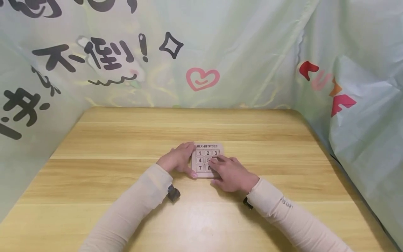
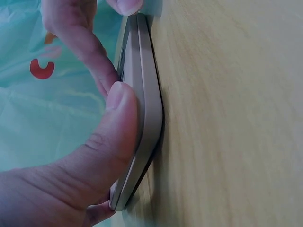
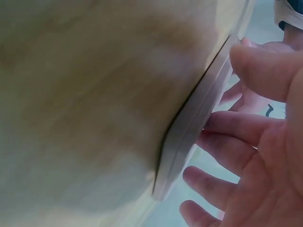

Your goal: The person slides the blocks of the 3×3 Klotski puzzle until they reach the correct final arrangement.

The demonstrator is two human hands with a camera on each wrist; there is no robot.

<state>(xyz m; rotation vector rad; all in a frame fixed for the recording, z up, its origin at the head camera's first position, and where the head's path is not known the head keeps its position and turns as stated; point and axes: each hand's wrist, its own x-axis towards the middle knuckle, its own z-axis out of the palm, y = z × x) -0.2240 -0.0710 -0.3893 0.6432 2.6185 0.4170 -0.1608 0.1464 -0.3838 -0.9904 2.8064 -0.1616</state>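
A flat, pale number slide puzzle (image 1: 199, 160) lies on the wooden table in the head view, its tiles showing 1 to 7 in rows. My left hand (image 1: 179, 159) holds the puzzle by its left side, thumb at the near corner and fingers at the far one. In the left wrist view the left thumb (image 2: 124, 111) presses against the frame's edge. From the right, my right hand (image 1: 232, 173) reaches over the board, fingertips on the tiles near the 5 and 6. It hides the right part of the lower two rows. Its fingers look loosely extended in the right wrist view.
The wooden table (image 1: 201, 217) spreads around the puzzle on every side. Printed cloth (image 1: 239, 42) hangs behind it and along both sides. A small dark device (image 1: 173, 193) sits at the left cuff, and another (image 1: 248, 203) at the right cuff.
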